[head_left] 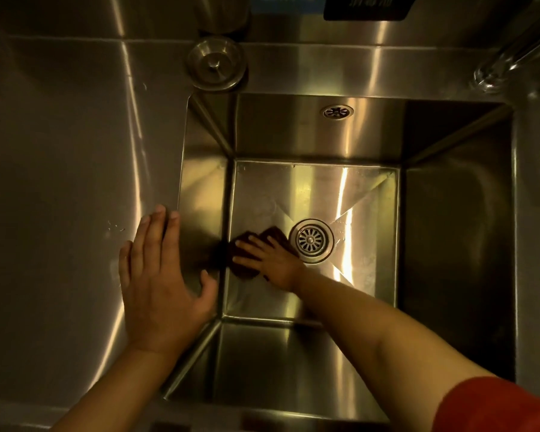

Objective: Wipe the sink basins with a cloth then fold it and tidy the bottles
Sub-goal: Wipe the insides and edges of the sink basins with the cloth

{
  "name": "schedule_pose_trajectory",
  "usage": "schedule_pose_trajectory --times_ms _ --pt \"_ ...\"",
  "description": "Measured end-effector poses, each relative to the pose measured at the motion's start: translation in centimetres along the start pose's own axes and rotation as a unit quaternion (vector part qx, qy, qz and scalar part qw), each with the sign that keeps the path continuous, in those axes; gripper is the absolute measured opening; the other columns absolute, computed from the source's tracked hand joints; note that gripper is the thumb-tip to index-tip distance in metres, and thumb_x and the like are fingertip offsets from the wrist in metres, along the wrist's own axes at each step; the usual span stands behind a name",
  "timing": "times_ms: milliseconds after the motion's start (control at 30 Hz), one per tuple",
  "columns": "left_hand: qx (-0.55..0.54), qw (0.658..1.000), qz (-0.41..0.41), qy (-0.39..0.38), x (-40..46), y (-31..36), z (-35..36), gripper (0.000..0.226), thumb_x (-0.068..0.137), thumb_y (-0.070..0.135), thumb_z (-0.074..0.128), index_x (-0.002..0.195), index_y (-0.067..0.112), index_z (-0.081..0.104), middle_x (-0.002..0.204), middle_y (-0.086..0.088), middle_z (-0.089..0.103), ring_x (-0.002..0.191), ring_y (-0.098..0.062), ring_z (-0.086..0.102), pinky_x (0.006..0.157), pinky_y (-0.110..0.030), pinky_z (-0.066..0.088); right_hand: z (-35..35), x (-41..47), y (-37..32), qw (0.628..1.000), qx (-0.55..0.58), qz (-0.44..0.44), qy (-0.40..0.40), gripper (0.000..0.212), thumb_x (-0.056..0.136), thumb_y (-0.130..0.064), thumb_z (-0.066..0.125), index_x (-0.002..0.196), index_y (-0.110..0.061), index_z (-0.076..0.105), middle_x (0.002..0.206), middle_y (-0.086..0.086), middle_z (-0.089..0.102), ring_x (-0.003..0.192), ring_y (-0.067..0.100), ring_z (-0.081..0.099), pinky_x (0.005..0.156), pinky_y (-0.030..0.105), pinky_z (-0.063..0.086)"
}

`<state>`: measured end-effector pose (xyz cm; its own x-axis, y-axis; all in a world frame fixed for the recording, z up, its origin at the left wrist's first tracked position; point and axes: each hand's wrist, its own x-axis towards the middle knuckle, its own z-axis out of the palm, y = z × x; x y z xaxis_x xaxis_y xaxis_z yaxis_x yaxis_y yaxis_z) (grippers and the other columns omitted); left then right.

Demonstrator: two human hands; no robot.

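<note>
A deep stainless steel sink basin (pixel 449 232) fills the middle of the head view. On its floor lies a dark brown cloth (pixel 242 268), just left of the round drain (pixel 311 240). My right hand (pixel 270 260) presses flat on the cloth with straight fingers pointing left toward the basin's left wall. My left hand (pixel 159 282) rests flat and open on the steel counter at the basin's left rim, thumb over the edge. No bottles are in sight.
A round metal drain stopper (pixel 216 62) lies on the back ledge at the basin's far left corner. A faucet (pixel 512 57) juts in at the top right. The steel counter (pixel 60 182) stretches to the left. An overflow vent (pixel 337 111) sits in the back wall.
</note>
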<state>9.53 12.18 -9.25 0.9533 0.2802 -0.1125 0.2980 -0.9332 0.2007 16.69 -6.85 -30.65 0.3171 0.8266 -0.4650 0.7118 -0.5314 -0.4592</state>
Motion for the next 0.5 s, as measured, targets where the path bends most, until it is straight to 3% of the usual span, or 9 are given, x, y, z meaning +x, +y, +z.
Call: schedule_pose_trajectory --times_ms 300,500 --pt "0.010 1.000 0.001 0.016 0.0 -0.5 0.6 0.101 0.078 0.044 0.060 0.166 0.022 0.017 0.174 0.003 0.013 0.161 -0.017 0.008 0.128 -0.052 0.013 -7.4 -0.6 8.9 0.964 0.103 0.209 0.125 0.097 0.088 -0.003 0.063 0.162 -0.038 0.010 0.171 -0.005 -0.010 0.158 0.023 -0.009 0.126 0.053 0.010" --pt "0.007 1.000 -0.003 0.002 0.0 0.0 -0.2 0.099 0.078 0.042 0.062 0.165 0.018 0.020 0.173 -0.001 0.016 0.161 -0.020 0.010 0.128 -0.051 0.012 -6.2 -7.8 13.0 0.890 0.200 0.362 0.192 0.083 0.095 -0.006 0.057 0.162 -0.032 0.017 0.172 -0.001 -0.006 0.158 0.026 -0.004 0.125 0.053 0.013"
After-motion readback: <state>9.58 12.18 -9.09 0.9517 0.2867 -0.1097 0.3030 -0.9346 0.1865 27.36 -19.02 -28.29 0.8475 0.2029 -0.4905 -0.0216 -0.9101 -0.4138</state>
